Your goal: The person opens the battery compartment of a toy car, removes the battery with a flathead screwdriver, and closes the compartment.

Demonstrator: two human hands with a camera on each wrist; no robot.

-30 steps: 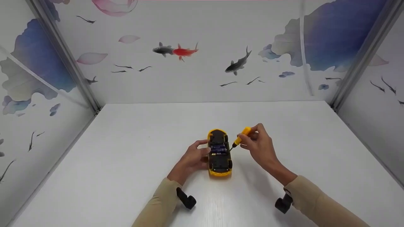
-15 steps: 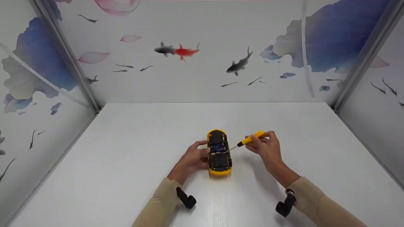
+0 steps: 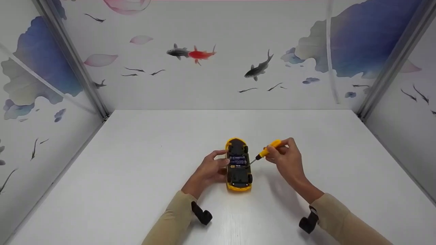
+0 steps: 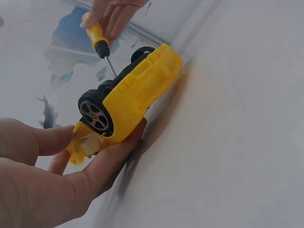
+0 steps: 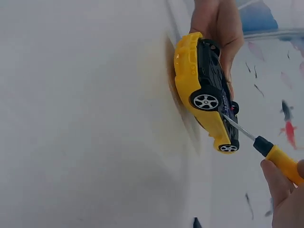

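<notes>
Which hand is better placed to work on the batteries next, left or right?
Probably the right hand: it holds the screwdriver, its tip near the batteries. The left hand grips the car.

Free room beyond the toy car point(image 3: 239, 174); obstacle at right: screwdriver point(image 3: 262, 153)

The bare left hand point(image 3: 212, 168) is partly hidden by the yellow-and-black plastic toy car point(image 3: 239, 175). Print on the dark-blue cylindrical batteries point(image 3: 238, 160) is blurred. In right-wrist view, the bare right hand point(image 5: 289, 202) is cropped.
</notes>
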